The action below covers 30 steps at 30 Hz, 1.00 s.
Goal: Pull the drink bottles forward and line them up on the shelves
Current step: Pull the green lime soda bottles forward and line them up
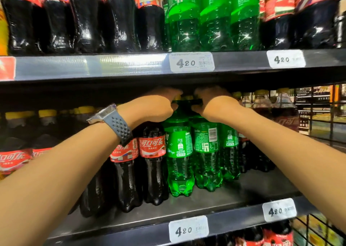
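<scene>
So, left hand (157, 105): fingers curled tight over the neck of the front green bottle (179, 152), cap hidden under them
right hand (211, 103): fingers curled round the top of the second green bottle (206, 152), just beside the other hand
bottle axis: both gripped bottles upright, long axis vertical, caps up toward the shelf above
row: greens staggered back and right, third green bottle (229, 148) rearmost
location: middle shelf (224, 195), set back from its front edge, front green touching the cola bottles (152, 161) on its left
labels: front green faces out, second turned, barcode showing
watch (112, 122): on left wrist
price tag (188, 229): shelf lip, reads 420
</scene>
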{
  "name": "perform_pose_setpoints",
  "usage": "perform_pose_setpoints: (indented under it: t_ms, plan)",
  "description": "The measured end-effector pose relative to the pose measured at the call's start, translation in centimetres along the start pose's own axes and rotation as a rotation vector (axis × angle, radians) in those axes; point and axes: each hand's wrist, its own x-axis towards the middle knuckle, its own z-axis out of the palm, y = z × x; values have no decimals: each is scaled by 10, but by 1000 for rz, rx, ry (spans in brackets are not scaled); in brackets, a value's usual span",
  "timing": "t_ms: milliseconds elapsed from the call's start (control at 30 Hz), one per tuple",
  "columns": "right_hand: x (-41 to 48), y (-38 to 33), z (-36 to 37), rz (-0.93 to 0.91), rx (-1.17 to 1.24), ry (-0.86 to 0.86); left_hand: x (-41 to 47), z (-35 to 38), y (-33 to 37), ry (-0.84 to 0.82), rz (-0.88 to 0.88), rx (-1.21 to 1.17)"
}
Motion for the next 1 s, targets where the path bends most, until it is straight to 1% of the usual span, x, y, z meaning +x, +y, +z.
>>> perform_pose_setpoints:
  t_ms: [67,200,267,367,533,633,700,767,867,933,1000]
  plan:
    - [0,4,0,-5,22,7,5,-1,-1,44,-17,-24]
    - [0,12,2,-41,105,8,10,-3,-5,75,-16,-41]
    - [0,17,5,-57,194,8,12,-2,-4,116,-16,-48]
    - [1,24,4,-39,334,-20,16,-1,0,155,-62,-77]
    - [-3,32,4,-35,451,-42,20,1,5,189,-93,37]
    - [-6,33,2,-31,547,-89,18,2,2,207,-86,57]
    - [-5,31,4,-12,597,-82,18,6,1,227,-71,50]
    - [-1,28,7,23,539,-8,18,10,1,246,-56,46]
    - [6,16,9,86,327,113,18,13,-2,259,-25,58]
    - [8,11,9,105,304,141,19,11,-5,269,-13,45]
    - [7,12,7,108,364,147,19,11,-8,273,1,40]
